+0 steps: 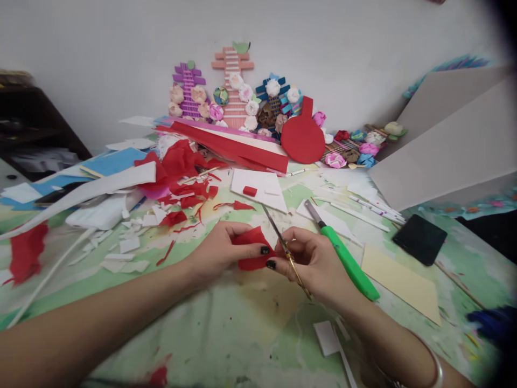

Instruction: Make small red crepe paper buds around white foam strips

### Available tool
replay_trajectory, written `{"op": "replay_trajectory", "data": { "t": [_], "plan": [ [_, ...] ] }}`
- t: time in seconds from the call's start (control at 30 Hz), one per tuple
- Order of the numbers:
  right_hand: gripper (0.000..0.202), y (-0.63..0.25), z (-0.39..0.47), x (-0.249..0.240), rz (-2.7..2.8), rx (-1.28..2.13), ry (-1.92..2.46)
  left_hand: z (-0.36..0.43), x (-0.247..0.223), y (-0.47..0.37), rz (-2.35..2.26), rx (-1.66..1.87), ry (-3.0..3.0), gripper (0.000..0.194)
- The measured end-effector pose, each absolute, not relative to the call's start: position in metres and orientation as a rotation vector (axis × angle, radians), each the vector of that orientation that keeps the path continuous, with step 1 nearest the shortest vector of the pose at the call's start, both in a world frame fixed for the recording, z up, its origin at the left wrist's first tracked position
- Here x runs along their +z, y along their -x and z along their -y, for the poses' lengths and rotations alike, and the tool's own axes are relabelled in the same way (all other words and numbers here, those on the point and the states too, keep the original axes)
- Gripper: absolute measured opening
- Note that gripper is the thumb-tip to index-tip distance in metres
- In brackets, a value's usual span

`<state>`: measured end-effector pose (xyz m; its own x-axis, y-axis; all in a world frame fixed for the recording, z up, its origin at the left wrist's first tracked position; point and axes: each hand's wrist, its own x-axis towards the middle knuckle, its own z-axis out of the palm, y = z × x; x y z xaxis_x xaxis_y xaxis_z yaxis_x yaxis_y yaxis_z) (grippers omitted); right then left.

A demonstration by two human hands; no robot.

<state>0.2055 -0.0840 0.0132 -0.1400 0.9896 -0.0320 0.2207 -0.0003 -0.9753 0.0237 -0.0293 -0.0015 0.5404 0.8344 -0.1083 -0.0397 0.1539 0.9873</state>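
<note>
A folded piece of red crepe paper [252, 262] is pinched between the thumb and fingers of my left hand [226, 250]. Scissors with golden handles [298, 272] rest in my right hand [313, 256], blades pointing up and away to the left. The right thumb and fingertips come right up to the red paper's right edge; I cannot tell whether they grip it too. Just beyond the hands is a white foam board [258, 186] with a small red block [249, 191] on it. A green utility knife [349, 264] lies right beside my right hand.
Red paper scraps [177, 167] and white offcuts cover the left side. Behind stand a red guitar-shaped piece [302, 134] and several stick models with paper flowers [232, 91]. At right are a yellow card [399, 280], a black square object [420, 238] and a large grey board [444, 134].
</note>
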Motion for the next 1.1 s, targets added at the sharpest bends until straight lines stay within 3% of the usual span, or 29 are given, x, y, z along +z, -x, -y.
{"op": "replay_trajectory", "data": {
  "t": [0.13, 0.5, 1.1],
  "plan": [
    [0.029, -0.215, 0.087, 0.015, 1.768, 0.76, 1.355, 0.022, 0.004, -0.016, -0.771, 0.908, -1.298, 0.017],
    [0.041, -0.228, 0.083, 0.012, 2.092, -0.004, 1.374, 0.02, 0.012, -0.009, -0.807, 0.995, -1.358, 0.011],
    [0.036, -0.231, 0.08, 0.006, 2.13, -0.168, 1.403, 0.021, 0.009, -0.009, -0.936, 0.997, -1.383, 0.02]
  ]
}}
